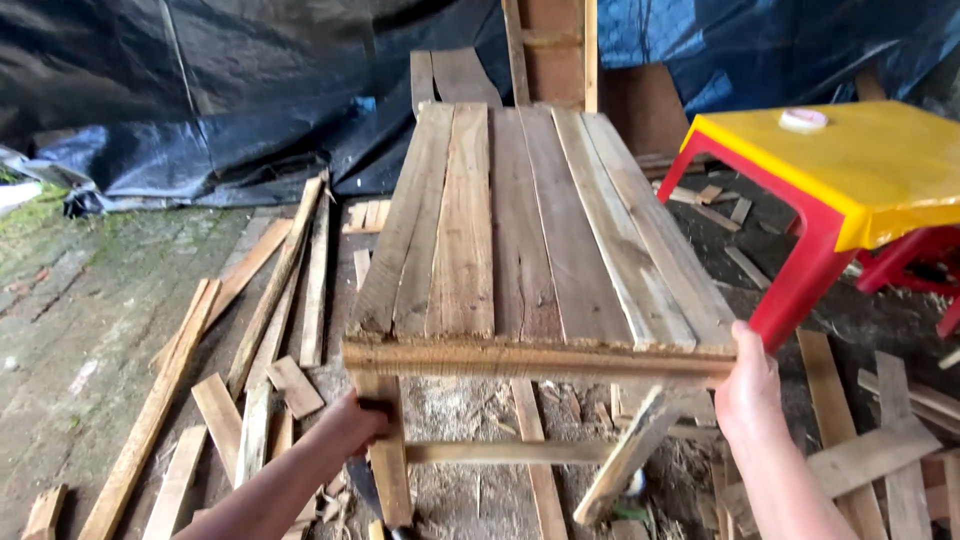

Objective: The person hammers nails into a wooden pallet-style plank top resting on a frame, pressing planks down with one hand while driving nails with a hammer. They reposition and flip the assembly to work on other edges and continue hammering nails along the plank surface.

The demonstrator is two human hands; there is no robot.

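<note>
Your left hand comes in from the lower left with the forearm angled upward, and its fingers are curled tight around a dark handle held against the near left leg of the wooden table. A dark blade or shaft runs down from that hand beside the leg; what kind of tool it is cannot be told. Your right hand rises from the lower right with the wrist nearly upright. It is clasped on the near right corner of the table, thumb side toward the plank top and fingers hidden behind the edge.

The table stands in the middle of the view, on ground strewn with sawdust. Its top is made of long rough planks laid side by side. The long axis runs straight away from you, and the far end points at the dark tarpaulin. The near short edge is a crosswise board lying between your two hands. Below it a thin rail joins the left leg to a slanted right leg.

Left of the table, loose boards lie scattered on the ground. Right of the table, just beside its far half, stands a yellow and red plastic table with a small round white object on it.
</note>
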